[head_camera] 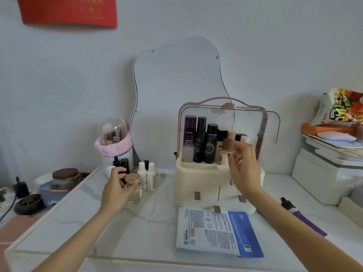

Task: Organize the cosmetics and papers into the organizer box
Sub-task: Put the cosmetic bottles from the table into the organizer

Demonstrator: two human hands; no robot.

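The cream organizer box (198, 177) stands at the table's middle with its clear lid (255, 124) swung up. Several tall dark bottles (200, 139) stand in its top tray. My right hand (245, 165) holds a small clear bottle with a brown cap (227, 147) at the tray's front right. My left hand (115, 189) grips a clear glass bottle with a wooden cap (133, 185) standing on the table to the left. Two small white bottles (147, 178) and dark dropper bottles (121, 163) stand just behind it. A blue-and-white paper sachet (218, 232) lies in front of the box.
A wavy mirror (176, 79) leans on the wall behind. A domed brush holder (115, 142) stands at the back left. A purple tube (302, 216) lies to the right. White boxes with stacked items and a snack bag (341, 108) fill the right side. A jar (64, 177) sits off the table's left edge.
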